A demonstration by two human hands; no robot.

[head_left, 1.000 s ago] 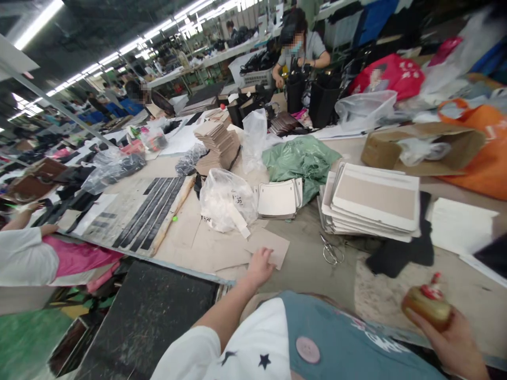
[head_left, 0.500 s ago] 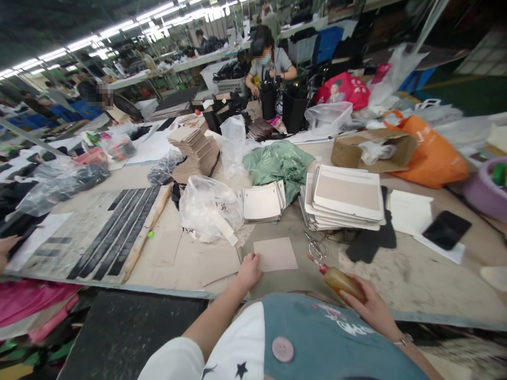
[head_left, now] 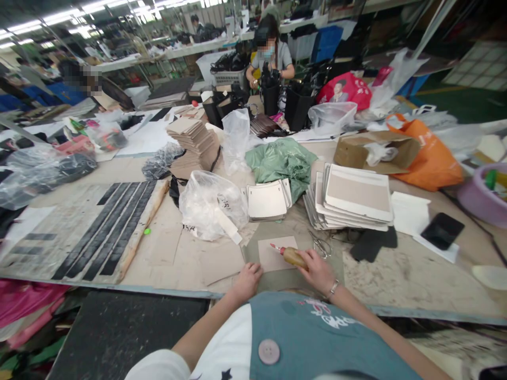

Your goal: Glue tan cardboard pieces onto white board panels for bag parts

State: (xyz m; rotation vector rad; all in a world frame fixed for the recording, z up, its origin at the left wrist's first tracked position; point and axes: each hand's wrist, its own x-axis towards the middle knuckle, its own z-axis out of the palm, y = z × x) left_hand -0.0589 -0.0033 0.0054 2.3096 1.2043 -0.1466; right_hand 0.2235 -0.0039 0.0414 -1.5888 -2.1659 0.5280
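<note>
A small square card piece [head_left: 273, 253] lies flat on the table right in front of me. My left hand [head_left: 247, 279] rests at its near left corner with the fingers curled down onto the edge. My right hand [head_left: 319, 272] is closed round a brown glue bottle [head_left: 292, 256] with a red nozzle, and the nozzle tip points at the card's upper left part. Scissors [head_left: 320, 244] lie just beyond the right hand.
Beyond the card stand a stack of white-edged boards [head_left: 356, 198], a smaller pile of curved cards [head_left: 267, 200] and a clear plastic bag [head_left: 212, 203]. Black strips [head_left: 106, 232] lie on a board at left. A phone [head_left: 441, 230] lies at right. A person works across the table.
My right hand has brought the glue bottle from the far right in over the card. The card has slid toward the middle, and my left hand has moved to its near corner.
</note>
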